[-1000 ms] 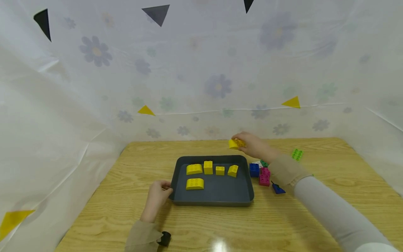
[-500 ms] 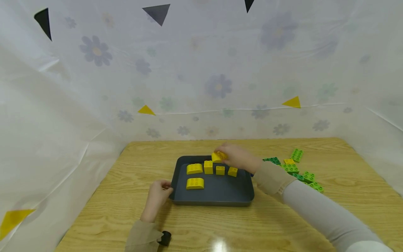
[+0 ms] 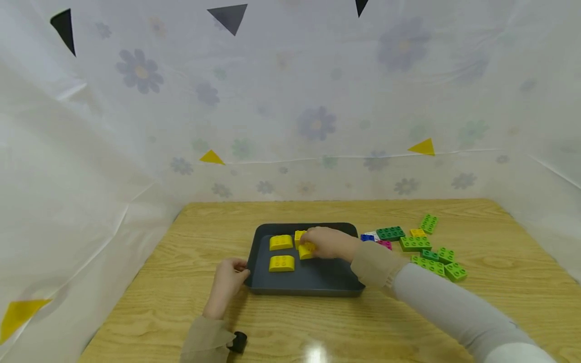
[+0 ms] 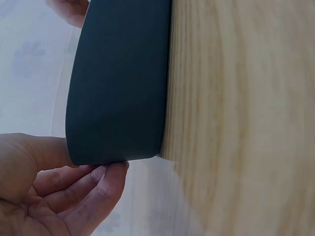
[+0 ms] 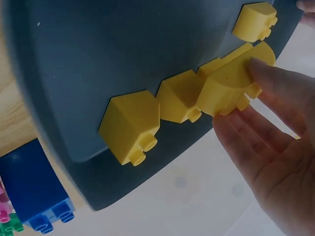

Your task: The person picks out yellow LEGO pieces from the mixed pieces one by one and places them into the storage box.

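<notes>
A dark grey tray (image 3: 305, 291) stands on the wooden table. At its left wall my left hand (image 3: 228, 280) pinches the edge; in the left wrist view the thumb reaches behind the tray corner (image 4: 115, 142) and the fingers touch its outer end. My right hand (image 3: 329, 242) is over the middle of the tray and holds a yellow curved toy brick (image 5: 229, 83) between thumb and fingers, studs towards the palm in the right wrist view. Two yellow curved bricks (image 3: 281, 263) lie at the left inside the tray. Other yellow bricks (image 5: 132, 123) are partly hidden by the right hand in the head view.
Right of the tray lie several loose bricks: light green ones (image 3: 415, 244), a dark green one (image 3: 391, 233), a small yellow one (image 3: 417, 232), a blue one (image 5: 37, 182) and pink ones (image 3: 385, 244). A flower-patterned sheet (image 3: 313, 166) hangs behind the table.
My right hand has carried the yellow curved brick from behind the tray's right back corner leftward and down over the tray's middle. The left hand stays at the tray edge.
</notes>
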A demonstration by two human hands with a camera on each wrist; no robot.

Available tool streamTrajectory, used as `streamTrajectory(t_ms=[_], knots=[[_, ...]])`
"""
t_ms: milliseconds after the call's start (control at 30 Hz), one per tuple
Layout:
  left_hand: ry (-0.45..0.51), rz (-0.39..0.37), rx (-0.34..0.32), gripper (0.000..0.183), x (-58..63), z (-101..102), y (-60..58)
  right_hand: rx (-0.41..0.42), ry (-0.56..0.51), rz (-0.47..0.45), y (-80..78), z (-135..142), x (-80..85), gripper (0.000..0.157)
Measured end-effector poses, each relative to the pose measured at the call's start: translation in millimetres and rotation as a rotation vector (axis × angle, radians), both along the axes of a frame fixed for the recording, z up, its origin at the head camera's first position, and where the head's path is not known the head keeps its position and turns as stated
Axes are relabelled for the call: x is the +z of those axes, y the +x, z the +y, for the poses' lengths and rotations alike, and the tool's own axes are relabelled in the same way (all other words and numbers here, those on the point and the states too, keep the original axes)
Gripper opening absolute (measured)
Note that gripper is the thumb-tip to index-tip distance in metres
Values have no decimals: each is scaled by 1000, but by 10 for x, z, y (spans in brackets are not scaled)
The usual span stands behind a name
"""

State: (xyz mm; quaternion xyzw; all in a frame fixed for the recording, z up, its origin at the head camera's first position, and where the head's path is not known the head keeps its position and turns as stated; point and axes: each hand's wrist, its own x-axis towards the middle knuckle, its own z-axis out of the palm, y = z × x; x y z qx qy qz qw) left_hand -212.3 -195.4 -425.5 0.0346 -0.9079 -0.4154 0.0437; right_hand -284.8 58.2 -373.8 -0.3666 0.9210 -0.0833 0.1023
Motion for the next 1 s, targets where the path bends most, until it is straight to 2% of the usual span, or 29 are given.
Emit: streamTrajectory(t_ms=[267, 500, 733, 1000], knots=[[-3, 19, 1, 17, -2, 8, -10, 35, 40, -43, 10, -86, -89, 33], [4, -13, 5, 20, 8, 5, -8, 22, 79, -63, 32, -144, -108, 30], [1, 17, -4, 18, 3, 11, -5, 4, 107, -90, 49, -159, -122, 28], [3, 18, -1, 18, 9, 12, 1, 3, 124, -108, 74, -167, -118, 30]])
